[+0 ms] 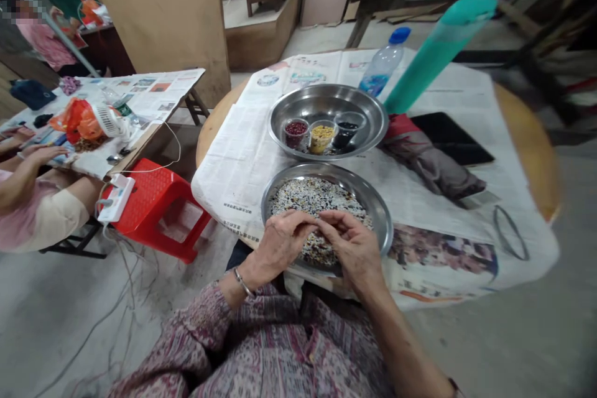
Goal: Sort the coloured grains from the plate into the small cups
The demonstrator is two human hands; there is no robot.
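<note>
Both of my hands are over a round steel basin [386,233] of mixed white, black and brown grains [312,196]. Thumb and fingers of my left hand [282,241] are pinched together, and its fingertips meet those of my right hand [357,252], which is pinched too. Whatever lies between them is too small to make out. Behind stands a second steel basin [321,94] holding three clear cups: one with dark red beans [295,129], one with yellow grains [321,137], and one with black beans [347,129].
Newspaper [233,168] covers the round table. On it are a water bottle [382,65], a teal upright object [441,53], a folded umbrella [426,161], a black tablet-like slab [452,137] and a dark loop [510,233]. A red stool [153,199] and another person's hands [46,152] are left.
</note>
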